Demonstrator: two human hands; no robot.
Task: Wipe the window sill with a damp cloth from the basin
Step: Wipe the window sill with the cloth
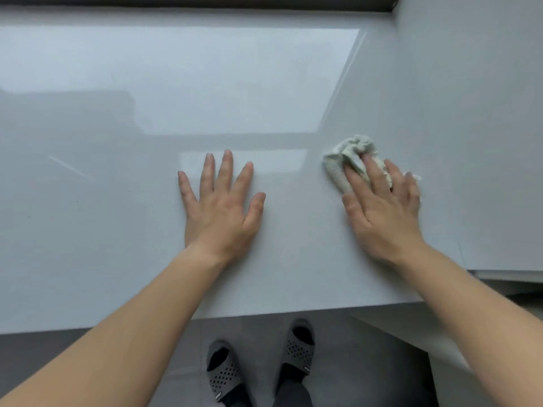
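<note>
The wide glossy white window sill (pixel 117 230) fills most of the view. A crumpled pale cloth (pixel 349 155) lies on it at the right of centre, close to the side wall. My right hand (pixel 382 210) presses flat on the cloth's near half, fingers spread over it, so part of the cloth is hidden. To the left of it my left hand (pixel 220 207) rests palm down on the bare sill with fingers apart and holds nothing. No basin is in view.
A white side wall (pixel 470 127) rises along the sill's right end. The dark window frame (pixel 205 0) runs along the far edge. Below the sill's front edge are a grey floor (pixel 58 356) and my two feet in grey slippers (pixel 258 365).
</note>
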